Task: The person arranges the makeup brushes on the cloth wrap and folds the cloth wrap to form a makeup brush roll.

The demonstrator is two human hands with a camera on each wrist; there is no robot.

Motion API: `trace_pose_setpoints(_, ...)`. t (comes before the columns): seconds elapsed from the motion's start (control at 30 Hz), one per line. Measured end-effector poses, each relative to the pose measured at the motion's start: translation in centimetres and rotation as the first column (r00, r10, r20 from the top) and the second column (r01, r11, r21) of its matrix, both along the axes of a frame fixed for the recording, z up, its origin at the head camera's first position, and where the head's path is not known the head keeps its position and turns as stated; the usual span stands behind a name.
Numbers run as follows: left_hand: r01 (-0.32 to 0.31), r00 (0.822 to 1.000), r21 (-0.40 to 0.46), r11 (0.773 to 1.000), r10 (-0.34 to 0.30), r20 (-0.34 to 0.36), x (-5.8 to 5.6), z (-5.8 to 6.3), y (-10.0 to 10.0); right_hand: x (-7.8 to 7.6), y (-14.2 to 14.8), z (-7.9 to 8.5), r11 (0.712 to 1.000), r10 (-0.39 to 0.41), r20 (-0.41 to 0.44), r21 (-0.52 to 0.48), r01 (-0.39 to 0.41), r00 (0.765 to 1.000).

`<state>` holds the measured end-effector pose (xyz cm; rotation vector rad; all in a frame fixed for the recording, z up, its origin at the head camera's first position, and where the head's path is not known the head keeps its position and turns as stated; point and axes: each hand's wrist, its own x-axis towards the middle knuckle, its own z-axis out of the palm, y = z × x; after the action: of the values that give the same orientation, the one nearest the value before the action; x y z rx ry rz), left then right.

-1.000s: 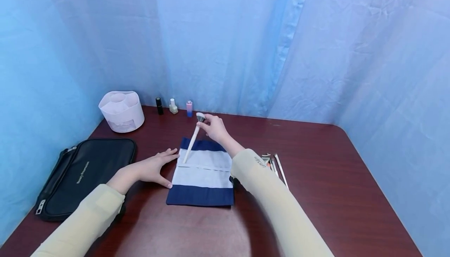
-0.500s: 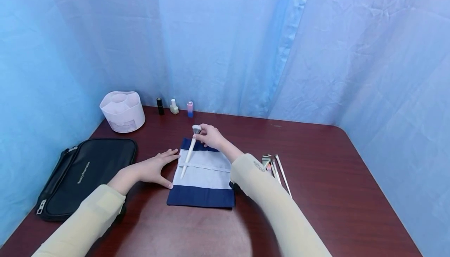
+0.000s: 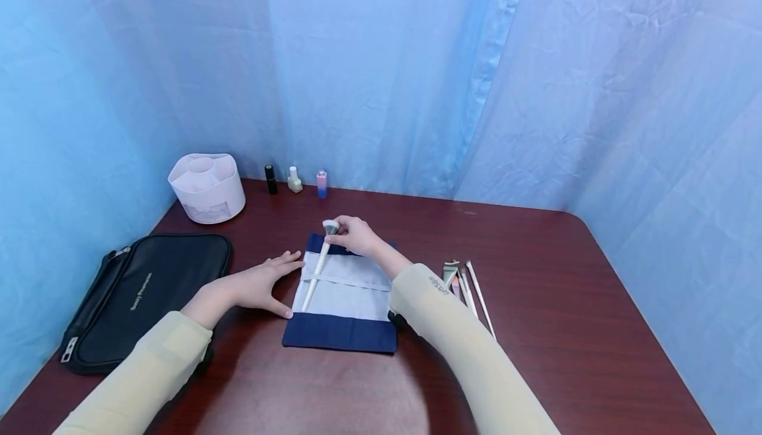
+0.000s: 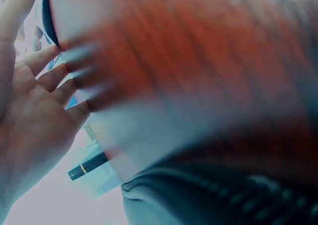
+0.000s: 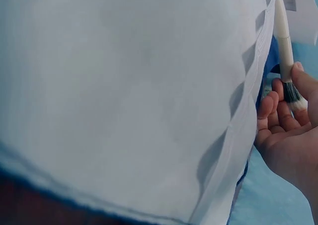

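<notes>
One white-handled brush (image 3: 320, 260) is held slantwise over an opened cloth (image 3: 348, 303), its bristles pointed toward 11 o'clock and the tip of its handle toward 8, when the cloth is taken as the dial and the far side as 12. The handle is crossed by the thin strap (image 3: 357, 284) that is stretched across the pale middle of the cloth; both ends of the cloth are coloured navy. The brush is pinched just beneath its bristles by the right hand (image 3: 356, 237), whose thumb and fingers are clamped on it at about 12 o'clock. At 9 o'clock, the edge of the cloth is met by the left hand (image 3: 262, 286), its fingers and thumb spread apart and nothing gripped.

Farther out, a black case (image 3: 155, 289) is laid flat at 9 o'clock. A white container (image 3: 208, 200) is stood at 10. At 11 a black tube (image 3: 270, 180) and a small bottle (image 3: 294, 182) are set side by side, followed nearer 12 by a pink-and-blue bottle (image 3: 322, 184). Several thin brushes (image 3: 479, 293) are placed at 3 o'clock, partly hidden by the right sleeve (image 3: 470, 342). The dark red table (image 3: 571, 309) is bordered by blue curtains (image 3: 381, 78).
</notes>
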<state>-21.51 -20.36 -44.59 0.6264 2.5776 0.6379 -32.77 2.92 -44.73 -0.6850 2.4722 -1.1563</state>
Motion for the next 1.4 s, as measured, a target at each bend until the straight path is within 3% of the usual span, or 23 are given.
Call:
trace_pose_setpoints(0.23, 0.012, 1.0, -0.008, 1.0, -0.011, 0.006, 0.0, 0.1, -0.1, 0.2, -0.4, 0.0, 0.995, 0.092, -0.074, 0.042, -0.089, 0.993)
trace_pose_setpoints(0.77, 0.024, 1.0, 0.001, 1.0, -0.024, 0.0, 0.1, -0.3, -0.1, 1.0, -0.4, 0.1, 0.946, 0.285, -0.064, 0.181, -0.27, 0.956)
trace_pose_setpoints(1.03, 0.018, 1.0, 0.001, 1.0, -0.018, 0.005, 0.1, 0.0, 0.0, 0.9, 0.9, 1.3, 0.96, 0.254, -0.017, 0.129, -0.249, 0.967)
trace_pose_setpoints(1.2, 0.017, 1.0, -0.009, 1.0, -0.017, 0.0, 0.2, 0.0, 0.2, 0.7, 3.3, 3.2, 0.971, 0.224, -0.083, 0.103, -0.215, 0.971)
trace_pose_setpoints(1.4, 0.028, 0.999, 0.003, 1.0, -0.028, -0.033, 0.4, -0.2, 0.2, 1.5, 7.7, 5.7, 0.992, 0.121, -0.134, 0.059, -0.114, 0.984)
